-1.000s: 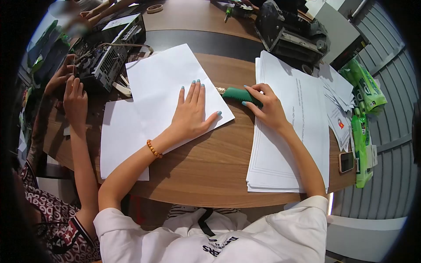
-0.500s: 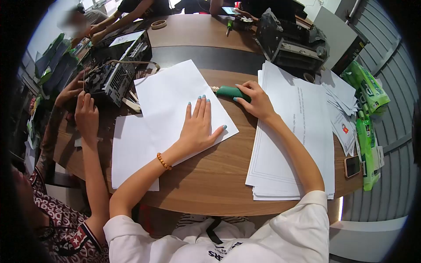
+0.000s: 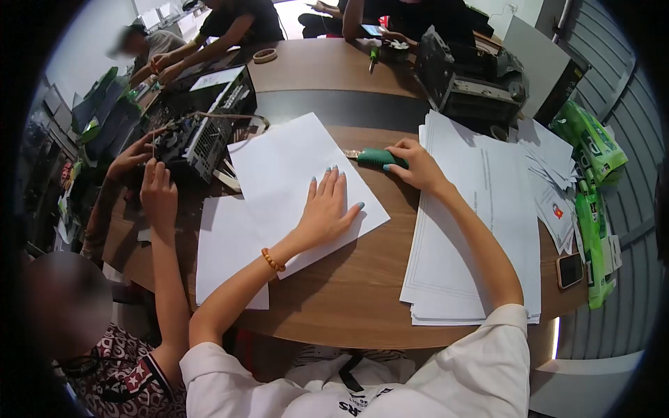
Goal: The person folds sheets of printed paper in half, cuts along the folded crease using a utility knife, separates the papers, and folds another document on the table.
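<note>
My left hand (image 3: 322, 214) lies flat on a tilted stack of blank white paper (image 3: 275, 157), fingers stretched toward its far side. A second white stack (image 3: 226, 254) lies partly under it at the lower left. To the right of the tilted stack, my right hand (image 3: 421, 167) is closed around the rear of a green-handled tool (image 3: 376, 157). The tool lies low over the wooden table, its short pale tip pointing left toward the paper; its exact kind is unclear. My right forearm passes over a large stack of printed sheets (image 3: 467, 230).
At left, another person's hands (image 3: 159, 188) work at an open computer case (image 3: 209, 132). A black metal machine (image 3: 467, 80) stands at the back right. A phone (image 3: 569, 270) and green packages (image 3: 592, 150) lie by the right edge. A tape roll (image 3: 265, 55) sits farther back.
The camera view has shifted, moving everything slightly right and down in the picture. Both my hands keep nearly the same places on the paper and the tool. The neighbour's head shows more at lower left.
</note>
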Action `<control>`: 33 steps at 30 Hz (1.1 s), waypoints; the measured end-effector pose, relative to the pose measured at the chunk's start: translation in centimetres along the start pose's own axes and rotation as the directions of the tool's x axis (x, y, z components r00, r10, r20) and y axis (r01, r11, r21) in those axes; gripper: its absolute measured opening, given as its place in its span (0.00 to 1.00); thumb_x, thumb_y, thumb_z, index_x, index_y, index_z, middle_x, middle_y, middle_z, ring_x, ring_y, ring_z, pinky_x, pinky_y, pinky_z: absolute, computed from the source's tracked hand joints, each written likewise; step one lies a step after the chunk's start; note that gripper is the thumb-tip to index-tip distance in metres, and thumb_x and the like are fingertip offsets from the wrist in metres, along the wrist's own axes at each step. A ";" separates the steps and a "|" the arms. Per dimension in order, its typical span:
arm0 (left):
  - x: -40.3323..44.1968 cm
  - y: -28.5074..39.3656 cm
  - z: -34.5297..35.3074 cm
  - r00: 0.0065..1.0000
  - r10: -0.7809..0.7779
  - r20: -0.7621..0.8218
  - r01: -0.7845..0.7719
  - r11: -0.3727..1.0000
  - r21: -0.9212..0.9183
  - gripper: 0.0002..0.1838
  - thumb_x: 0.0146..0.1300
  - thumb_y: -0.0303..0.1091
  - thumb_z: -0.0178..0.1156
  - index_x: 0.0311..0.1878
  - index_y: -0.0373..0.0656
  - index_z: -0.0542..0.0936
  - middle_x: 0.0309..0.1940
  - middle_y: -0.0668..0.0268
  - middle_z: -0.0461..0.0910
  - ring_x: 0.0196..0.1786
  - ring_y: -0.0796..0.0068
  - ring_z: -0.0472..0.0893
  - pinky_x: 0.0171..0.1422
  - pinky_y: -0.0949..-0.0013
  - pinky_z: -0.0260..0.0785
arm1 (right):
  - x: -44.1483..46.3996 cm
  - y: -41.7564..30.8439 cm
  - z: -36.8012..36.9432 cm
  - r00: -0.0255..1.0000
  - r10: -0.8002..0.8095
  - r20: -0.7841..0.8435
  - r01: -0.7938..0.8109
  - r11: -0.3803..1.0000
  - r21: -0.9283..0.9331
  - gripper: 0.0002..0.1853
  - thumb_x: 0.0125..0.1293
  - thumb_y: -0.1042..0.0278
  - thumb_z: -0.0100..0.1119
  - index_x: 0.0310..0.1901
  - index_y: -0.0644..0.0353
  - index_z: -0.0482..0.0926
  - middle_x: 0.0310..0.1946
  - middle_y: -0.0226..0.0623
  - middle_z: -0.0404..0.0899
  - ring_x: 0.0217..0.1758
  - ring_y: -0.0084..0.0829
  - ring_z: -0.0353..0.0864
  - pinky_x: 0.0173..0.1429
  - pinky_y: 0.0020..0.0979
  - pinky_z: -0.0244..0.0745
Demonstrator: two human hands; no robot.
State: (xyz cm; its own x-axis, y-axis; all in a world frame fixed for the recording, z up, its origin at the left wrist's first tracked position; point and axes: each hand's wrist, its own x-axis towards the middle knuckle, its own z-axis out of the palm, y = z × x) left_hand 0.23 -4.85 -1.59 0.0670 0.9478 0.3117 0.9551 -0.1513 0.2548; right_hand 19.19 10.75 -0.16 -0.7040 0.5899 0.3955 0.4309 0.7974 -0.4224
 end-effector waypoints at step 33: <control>4.1 -5.0 1.7 0.989 -0.141 0.045 0.133 0.982 0.134 0.35 0.64 0.50 0.39 0.65 0.31 0.53 0.68 0.50 0.50 0.71 0.60 0.48 0.71 0.50 0.34 | 3.5 -0.3 3.4 0.976 -0.098 -0.192 0.087 0.994 -0.064 0.17 0.50 0.66 0.62 0.43 0.62 0.77 0.37 0.41 0.72 0.44 0.41 0.71 0.50 0.36 0.68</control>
State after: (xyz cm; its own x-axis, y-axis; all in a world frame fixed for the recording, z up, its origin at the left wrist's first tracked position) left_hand -3.78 0.27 -3.10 -0.0550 0.9713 0.2312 0.9854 0.0155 0.1693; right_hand 14.70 12.09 -1.39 -0.6212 0.5222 0.5843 0.4032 0.8524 -0.3331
